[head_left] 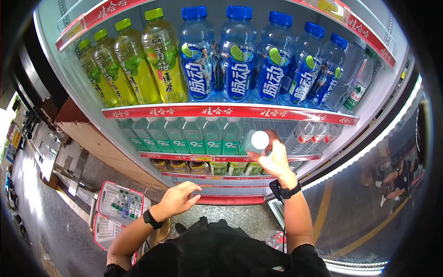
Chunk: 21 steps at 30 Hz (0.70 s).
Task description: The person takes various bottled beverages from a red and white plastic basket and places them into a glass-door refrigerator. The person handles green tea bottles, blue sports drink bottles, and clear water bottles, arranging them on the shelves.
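My right hand [277, 159] grips a pale green bottle with a white cap [259, 140], its top tipped toward me, at the front of the cooler's second visible shelf. To its left stands a row of matching green bottles [213, 136] with white caps. Clear water bottles [304, 136] with red labels stand to its right on the same shelf, with bare wire rack behind the held bottle. My left hand [180, 199] hangs in the air before the lower shelves, holding nothing, its fingers loosely curled and thumb apart. A black band circles each wrist.
The upper shelf bears green-capped tea bottles [162, 62] and blue-capped drink bottles [237, 59]. Lower down are dark-labelled and green packs [218, 168]. Red-rimmed baskets [104, 200] with bottles stand on the floor at left, near a cardboard box [104, 149]. The glass door [367, 194] reflects a seated person.
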Tool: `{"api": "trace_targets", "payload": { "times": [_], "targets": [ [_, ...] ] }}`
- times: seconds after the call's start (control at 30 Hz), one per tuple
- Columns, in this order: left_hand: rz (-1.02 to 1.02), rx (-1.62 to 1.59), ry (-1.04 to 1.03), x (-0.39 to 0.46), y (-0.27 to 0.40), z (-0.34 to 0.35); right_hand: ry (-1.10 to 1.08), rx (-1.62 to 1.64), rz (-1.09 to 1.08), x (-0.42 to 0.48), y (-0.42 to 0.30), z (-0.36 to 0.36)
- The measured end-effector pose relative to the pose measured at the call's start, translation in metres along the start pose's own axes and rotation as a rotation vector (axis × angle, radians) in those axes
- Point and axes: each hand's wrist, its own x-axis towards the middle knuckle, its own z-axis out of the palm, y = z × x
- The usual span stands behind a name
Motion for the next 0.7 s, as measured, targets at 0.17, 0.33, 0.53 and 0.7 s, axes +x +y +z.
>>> {"api": "trace_targets", "payload": {
  "times": [0.17,0.33,0.53,0.7],
  "targets": [
    [0.134,-0.026,0.111,0.01,0.013,0.002,0.084,-0.017,-0.302,-0.031,-0.045,-0.018],
    [0.185,-0.096,0.105,0.03,0.052,-0.005,-0.143,0.232,-0.292,-0.043,-0.08,-0.013],
    [0.213,-0.144,0.152,0.042,0.036,0.017,-0.375,0.358,-0.223,-0.057,-0.091,0.023],
    [0.125,-0.125,0.165,0.018,0.023,0.013,-0.594,0.635,-0.054,-0.035,-0.091,0.013]
  ]
}}
